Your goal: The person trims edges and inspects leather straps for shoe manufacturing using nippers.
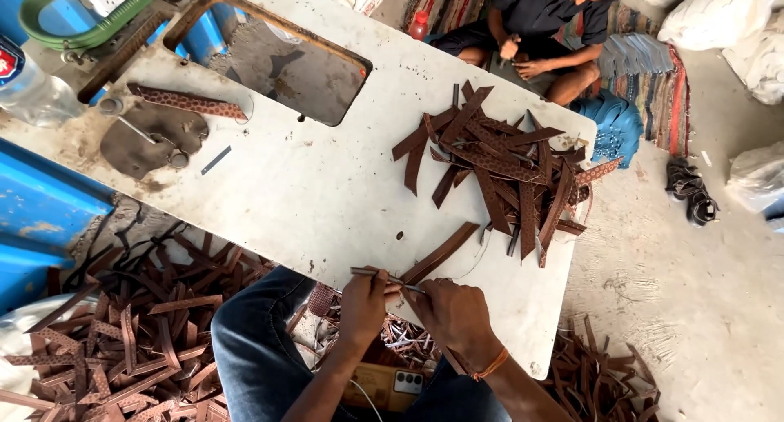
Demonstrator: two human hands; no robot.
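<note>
My left hand [362,306] and my right hand [452,310] meet at the near edge of a worn white table [310,193]. Together they pinch a thin brown leather strip [384,277] held level between them. A longer brown strip [438,254] lies on the table just beyond my right hand, angled up to the right. A loose heap of brown leather strips [506,171] covers the table's far right part.
A rectangular cut-out [278,59] opens the table's far left. A patterned strip [186,102] and a dark sole-shaped piece [151,140] lie left. Many strips litter the floor [131,332]. Another person [543,30] sits beyond the table. A plastic bottle [28,87] stands far left.
</note>
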